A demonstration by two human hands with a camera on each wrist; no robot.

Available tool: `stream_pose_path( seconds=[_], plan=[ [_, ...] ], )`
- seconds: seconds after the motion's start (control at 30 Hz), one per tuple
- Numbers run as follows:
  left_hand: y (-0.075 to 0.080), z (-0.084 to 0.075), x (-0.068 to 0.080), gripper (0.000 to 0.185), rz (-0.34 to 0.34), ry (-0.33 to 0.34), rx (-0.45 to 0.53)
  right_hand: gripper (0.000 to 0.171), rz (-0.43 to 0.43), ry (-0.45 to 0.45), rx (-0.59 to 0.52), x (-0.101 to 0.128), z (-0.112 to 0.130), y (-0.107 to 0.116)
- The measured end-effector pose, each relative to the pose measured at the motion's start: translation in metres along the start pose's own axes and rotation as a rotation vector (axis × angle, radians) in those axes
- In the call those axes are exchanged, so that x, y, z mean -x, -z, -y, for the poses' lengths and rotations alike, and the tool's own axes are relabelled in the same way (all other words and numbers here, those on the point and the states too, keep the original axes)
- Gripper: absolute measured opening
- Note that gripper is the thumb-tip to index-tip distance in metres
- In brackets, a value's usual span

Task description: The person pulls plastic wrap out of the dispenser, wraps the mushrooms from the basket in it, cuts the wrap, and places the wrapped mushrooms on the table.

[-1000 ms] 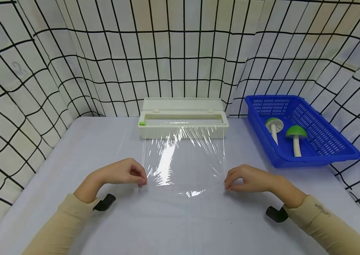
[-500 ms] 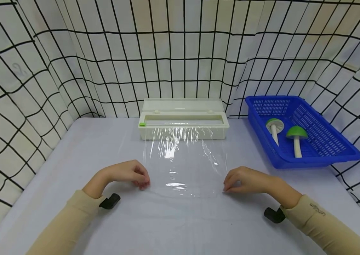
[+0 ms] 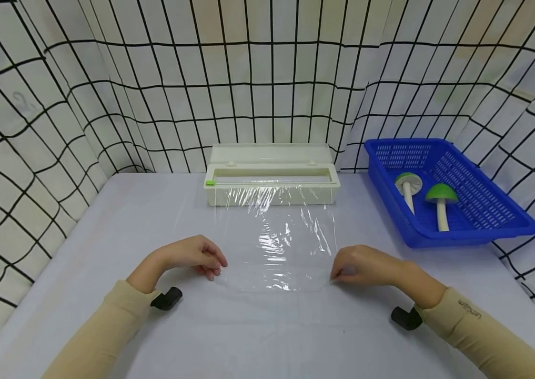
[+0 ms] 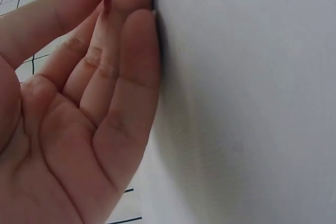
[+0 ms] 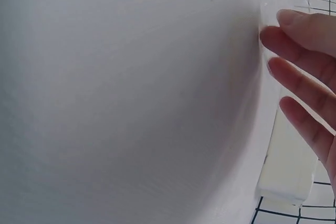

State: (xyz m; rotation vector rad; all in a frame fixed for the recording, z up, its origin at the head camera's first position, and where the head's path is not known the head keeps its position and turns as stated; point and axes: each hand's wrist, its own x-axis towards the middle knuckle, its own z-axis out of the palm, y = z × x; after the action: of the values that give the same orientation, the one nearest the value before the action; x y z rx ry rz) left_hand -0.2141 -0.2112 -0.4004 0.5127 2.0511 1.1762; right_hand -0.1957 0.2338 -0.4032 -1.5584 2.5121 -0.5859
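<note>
Spanning the gap between a pale dispenser (image 3: 210,196) and the person's two hands, a sheet of clear film (image 3: 274,247) extends low over the white counter (image 3: 267,337). The near corners are the likeliest point of failure: the film is thin and smooth, and each hand appears to pinch only its margin, so a corner could slip free and cling to the sheet or the skin. Glossy creases suggest uneven tension; should one side be drawn harder, the sheet might skew, fold inward or split along its edge. Neither hand steadies the dispenser, so a firm pull could drag it forward.

Pose: the forearms, in tan sleeves (image 3: 92,326), enter from the lower left and lower right and converge. The left hand (image 3: 193,255) arches at the wrist, thumb meeting index finger at the film's left corner; the left wrist view shows its other fingers lightly curved, just beside the counter, though the film itself cannot be made out there. The right hand (image 3: 364,266) mirrors it at the right corner, thumb and index finger together, the remaining fingers spread in the right wrist view. Well apart, at right, a blue basket (image 3: 480,239) holds two green-capped mushrooms (image 3: 442,195).
</note>
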Motion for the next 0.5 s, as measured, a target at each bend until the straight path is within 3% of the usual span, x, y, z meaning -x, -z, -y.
stream_pose_path(
  seconds=[0.3, 0.5],
  plan=[
    [0.003, -0.002, -0.001, 0.029, 0.054, -0.019, 0.028, 0.012, 0.032, -0.027, -0.048, 0.004, -0.005, 0.0],
    [0.001, -0.001, -0.001, 0.028, 0.061, -0.016, 0.051, 0.011, -0.011, -0.148, -0.102, 0.008, -0.004, 0.023]
  ],
)
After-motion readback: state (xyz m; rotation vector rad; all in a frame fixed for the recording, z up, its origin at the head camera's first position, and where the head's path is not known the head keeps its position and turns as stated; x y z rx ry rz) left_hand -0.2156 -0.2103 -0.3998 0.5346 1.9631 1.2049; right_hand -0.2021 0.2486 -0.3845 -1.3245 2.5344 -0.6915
